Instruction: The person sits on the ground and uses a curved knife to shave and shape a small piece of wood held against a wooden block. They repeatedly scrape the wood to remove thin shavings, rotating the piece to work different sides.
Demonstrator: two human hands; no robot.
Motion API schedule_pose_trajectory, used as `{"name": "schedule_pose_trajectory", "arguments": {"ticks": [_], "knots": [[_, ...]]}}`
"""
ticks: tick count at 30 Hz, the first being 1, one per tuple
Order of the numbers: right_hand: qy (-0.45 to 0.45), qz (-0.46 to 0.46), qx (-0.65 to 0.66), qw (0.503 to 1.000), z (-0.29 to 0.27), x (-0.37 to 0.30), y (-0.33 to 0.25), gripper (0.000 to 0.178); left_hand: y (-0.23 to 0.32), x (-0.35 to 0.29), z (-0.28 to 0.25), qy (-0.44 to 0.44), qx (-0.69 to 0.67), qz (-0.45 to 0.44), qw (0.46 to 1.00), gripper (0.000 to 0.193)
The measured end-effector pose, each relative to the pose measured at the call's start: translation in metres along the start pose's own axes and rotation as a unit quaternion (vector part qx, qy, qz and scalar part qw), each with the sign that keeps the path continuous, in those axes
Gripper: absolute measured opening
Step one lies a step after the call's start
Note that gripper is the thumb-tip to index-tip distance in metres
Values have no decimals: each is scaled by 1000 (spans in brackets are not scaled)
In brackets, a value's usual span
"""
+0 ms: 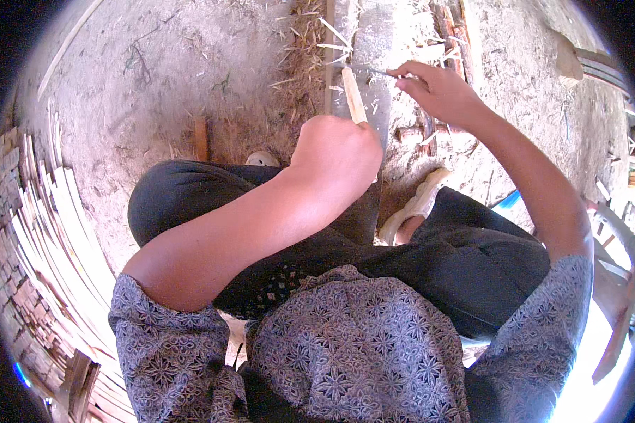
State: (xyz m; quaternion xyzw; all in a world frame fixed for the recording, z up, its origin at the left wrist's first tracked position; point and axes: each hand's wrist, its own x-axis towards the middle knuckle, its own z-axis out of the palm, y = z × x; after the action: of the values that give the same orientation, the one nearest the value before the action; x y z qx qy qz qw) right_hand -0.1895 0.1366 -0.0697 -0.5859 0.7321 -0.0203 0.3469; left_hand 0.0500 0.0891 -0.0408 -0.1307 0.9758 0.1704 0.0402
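My left hand (339,144) is closed in a fist around a pale wooden stick (355,99), which points away from me. My right hand (437,92) pinches the near-right end of a thin, dark, blade-like metal tool (374,70). The tool lies crosswise at the stick's far end; whether it touches the wood is hard to tell. Both hands are over a long grey board (381,42) running away from between my legs. Thin wood shavings (336,39) lie around its far part.
Long pale wooden strips (67,211) are piled at the left. Reddish wood pieces (458,42) lie beyond my right hand. A light-coloured shoe (420,201) is on my right foot. More boards (617,296) stand at the right edge, on a rough earthen floor (183,70).
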Motion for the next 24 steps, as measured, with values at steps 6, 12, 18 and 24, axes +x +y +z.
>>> {"name": "schedule_pose_trajectory", "arguments": {"ticks": [6, 12, 18, 24], "knots": [[26, -83, -26, 996, 32, -5, 13, 31, 4, -2, 5, 7, 25, -18, 999, 11], [-16, -33, -89, 995, 22, 48, 27, 34, 0, -1, -5, 34, -35, -35, 998, 23], [-54, 6, 19, 998, -4, -3, -10, 35, -4, -14, -6, 36, 14, -35, 999, 29], [11, -69, -49, 996, 26, 0, 4, 32, -4, -12, 4, 36, 27, 3, 999, 27]]}}
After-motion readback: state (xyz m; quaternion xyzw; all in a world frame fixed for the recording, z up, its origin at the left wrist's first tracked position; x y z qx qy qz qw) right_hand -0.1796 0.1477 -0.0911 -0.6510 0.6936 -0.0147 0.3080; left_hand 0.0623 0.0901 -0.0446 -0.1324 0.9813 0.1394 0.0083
